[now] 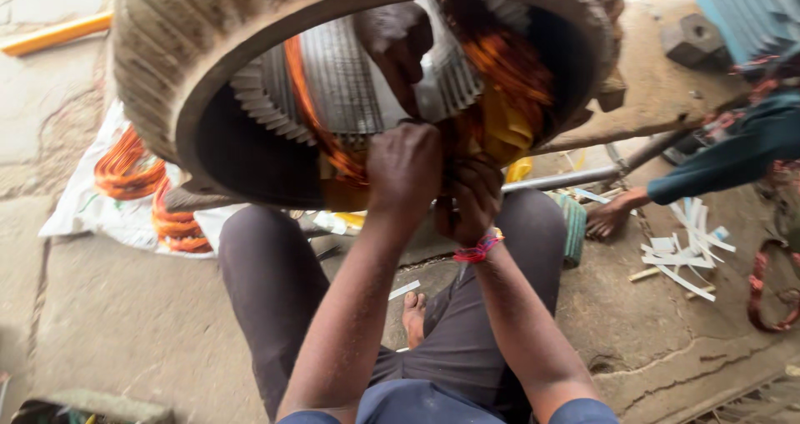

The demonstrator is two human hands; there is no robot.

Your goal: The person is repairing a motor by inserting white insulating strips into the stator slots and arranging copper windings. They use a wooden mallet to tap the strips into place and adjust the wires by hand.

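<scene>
A person sits on a concrete floor [125,324] with legs spread, facing a large motor stator [158,65] that lies on its side, its round opening turned toward them. The stator's long axis runs straight away from the person, so the bore opens directly ahead of the hands.

Both hands meet at the lower rim of the stator opening. The left hand [404,170] is clenched into a fist at that rim, apparently gripping part of the copper winding [508,65] or its yellow insulation sheet [500,128]; motion blur hides exactly what the fingers enclose. The right hand [471,199], wearing a red thread bracelet, sits just beside and slightly below the left, its fingers curled against the same spot; both are equally near the winding.

Left of the stator, loose orange wire coils [137,182] rest on a white sack [83,207]. Right of the stator, another person's hand [612,215] in a blue sleeve touches the floor near scattered white paper strips [683,253].
</scene>
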